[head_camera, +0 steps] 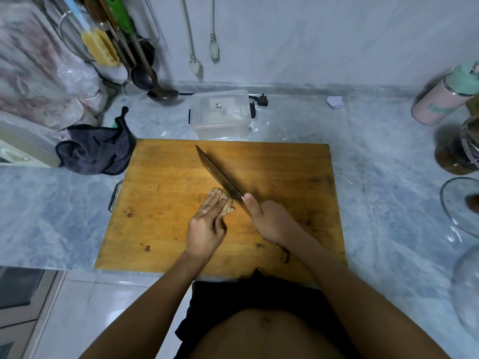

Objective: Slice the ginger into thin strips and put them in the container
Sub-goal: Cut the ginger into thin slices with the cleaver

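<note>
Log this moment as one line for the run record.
step: slicing | left hand presses ginger on board | right hand grips knife | container lidded

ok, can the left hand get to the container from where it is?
Probably yes. The left hand rests on the ginger; bare board lies toward the container, whose lid looks on. The knife crosses just right of that path.

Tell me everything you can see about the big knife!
The knife has a long, dark blade that looks like metal, with faint lines along it. It lies slanted across the wooden cutting board, tip pointing away to the left. The right hand holds its handle, which is hidden. The blade's near end meets the ginger.
</note>
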Motion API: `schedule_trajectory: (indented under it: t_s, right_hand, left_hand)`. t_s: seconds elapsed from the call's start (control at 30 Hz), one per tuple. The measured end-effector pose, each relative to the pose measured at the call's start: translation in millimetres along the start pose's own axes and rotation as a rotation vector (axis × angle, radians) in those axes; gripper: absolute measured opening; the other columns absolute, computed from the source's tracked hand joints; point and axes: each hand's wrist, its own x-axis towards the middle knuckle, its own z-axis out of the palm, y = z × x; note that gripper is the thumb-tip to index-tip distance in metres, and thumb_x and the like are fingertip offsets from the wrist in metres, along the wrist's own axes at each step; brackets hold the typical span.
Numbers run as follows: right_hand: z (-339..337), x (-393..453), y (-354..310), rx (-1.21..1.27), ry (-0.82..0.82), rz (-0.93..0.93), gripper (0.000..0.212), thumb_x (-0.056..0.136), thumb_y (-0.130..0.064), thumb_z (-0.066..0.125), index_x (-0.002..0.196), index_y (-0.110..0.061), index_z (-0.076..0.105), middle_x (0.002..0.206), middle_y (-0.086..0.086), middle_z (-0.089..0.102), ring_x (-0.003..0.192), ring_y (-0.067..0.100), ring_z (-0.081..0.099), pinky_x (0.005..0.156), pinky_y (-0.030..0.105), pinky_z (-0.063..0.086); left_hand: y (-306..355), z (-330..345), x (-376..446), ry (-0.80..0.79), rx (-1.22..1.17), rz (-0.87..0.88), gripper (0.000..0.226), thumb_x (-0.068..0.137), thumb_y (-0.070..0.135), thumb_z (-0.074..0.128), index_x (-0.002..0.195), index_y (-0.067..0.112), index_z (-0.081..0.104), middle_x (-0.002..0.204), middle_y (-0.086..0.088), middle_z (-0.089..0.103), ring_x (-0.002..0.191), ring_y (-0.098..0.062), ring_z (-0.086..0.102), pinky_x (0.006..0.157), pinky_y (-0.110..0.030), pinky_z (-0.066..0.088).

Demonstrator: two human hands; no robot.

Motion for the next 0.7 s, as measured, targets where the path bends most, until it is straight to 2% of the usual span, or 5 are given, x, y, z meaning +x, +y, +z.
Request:
schedule_trajectory:
  t_s: [0.2,0.33,0.43,0.53,0.7]
  right_hand:
    - [-5.4,-2.9,2.8,0.075,-0.022,0.05,0.073,0.1,-0.064,0.016,0.061,-0.012,0.049,0.053,0.005,0.047,0.042,0.018,0.043,0.049,0.025,0.039]
    - [-14.0,-10.4,13.1,0.1,-0.013,0.04,0.074,0.098,-0.067,0.016,0.062,-0.011,0.048,0.051,0.005,0.046,0.04,0.017,0.043,0.051,0.026,0.042]
    - [-25.4,-19.9,19.9,0.145,-0.013,0.007,0.074,0.097,-0.068,0.018,0.067,-0.01,0.053,0.054,0.007,0.046,0.04,0.014,0.043,0.048,0.025,0.043]
    - [-35.9,-26.5,23.8,0.179,0.014,-0.008,0.072,0.097,-0.068,0.018,0.07,-0.012,0.055,0.055,0.003,0.049,0.04,0.01,0.044,0.049,0.024,0.042]
    - [-50.1,-34.5,33.6,0.253,0.065,0.018,0.07,0.096,-0.07,0.018,0.067,-0.017,0.053,0.053,-0.003,0.052,0.041,0.009,0.045,0.049,0.025,0.042]
  left_hand:
    - [-0.6,-11.5,3.5,-0.047,-0.029,-0.001,0.042,0.085,-0.012,0.062,0.123,0.004,0.068,0.138,-0.006,0.058,0.134,-0.013,0.046,0.114,-0.015,0.031]
    - [-4.3,-22.1,9.1,-0.125,-0.037,-0.033,0.038,0.084,0.0,0.064,0.12,0.01,0.071,0.136,-0.004,0.062,0.131,-0.016,0.053,0.111,-0.016,0.034]
    - [1.2,-31.7,20.2,-0.161,-0.073,-0.117,0.033,0.079,0.012,0.068,0.111,0.016,0.075,0.127,0.005,0.067,0.122,-0.01,0.059,0.106,-0.02,0.043]
    - [12.3,-39.4,40.1,-0.161,-0.037,-0.126,0.023,0.081,0.021,0.063,0.1,0.019,0.077,0.111,0.006,0.072,0.105,-0.014,0.066,0.092,-0.027,0.052]
    - [34.3,-34.8,75.8,-0.386,0.122,-0.152,0.032,0.086,0.016,0.067,0.116,0.025,0.072,0.125,0.006,0.066,0.107,-0.018,0.063,0.09,-0.03,0.053]
